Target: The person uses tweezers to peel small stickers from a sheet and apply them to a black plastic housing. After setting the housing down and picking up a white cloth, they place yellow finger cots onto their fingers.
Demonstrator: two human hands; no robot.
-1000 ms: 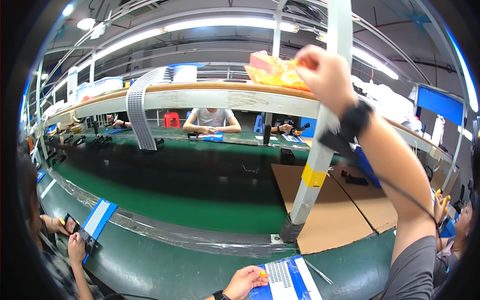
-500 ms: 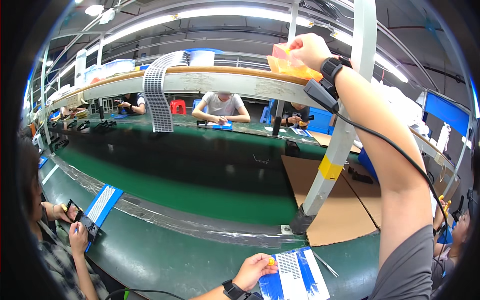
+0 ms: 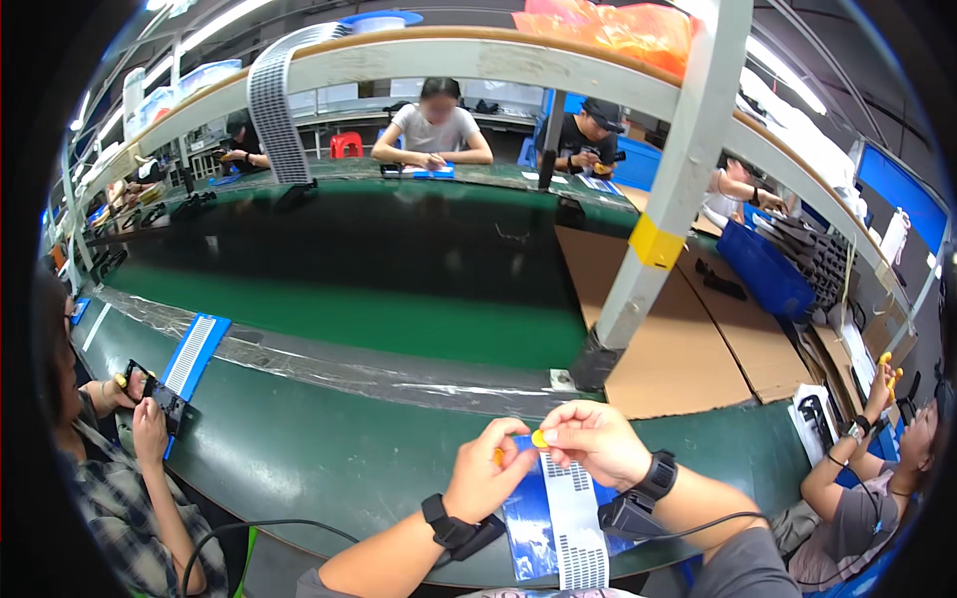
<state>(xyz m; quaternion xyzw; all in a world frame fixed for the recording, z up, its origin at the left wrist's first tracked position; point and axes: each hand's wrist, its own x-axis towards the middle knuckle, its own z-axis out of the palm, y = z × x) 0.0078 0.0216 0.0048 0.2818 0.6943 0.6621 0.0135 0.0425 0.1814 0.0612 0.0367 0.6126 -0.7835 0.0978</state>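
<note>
My left hand [image 3: 485, 470] and my right hand [image 3: 598, 446] meet above a blue board with a white label sheet [image 3: 576, 498] lying over it. Thumb and forefinger of my right hand pinch a small round yellow piece [image 3: 539, 439] that looks like a rolled finger cot. My left hand is curled, its fingertips close to that piece. A second orange-yellow piece [image 3: 497, 455], apparently another finger cot, shows between its thumb and fingers. Each wrist wears a black strap with a device.
A grey post [image 3: 663, 209] with a yellow band rises from the table ahead, carrying a shelf with an orange plastic bag [image 3: 608, 32]. Brown cardboard [image 3: 668, 349] lies right of centre. Co-workers sit at left, right and across; a blue bin [image 3: 763, 269] stands at right.
My right hand has come down from the orange bag on the shelf to the table, a yellow piece in its fingers. My left hand has risen slightly toward it. The view has tilted down.
</note>
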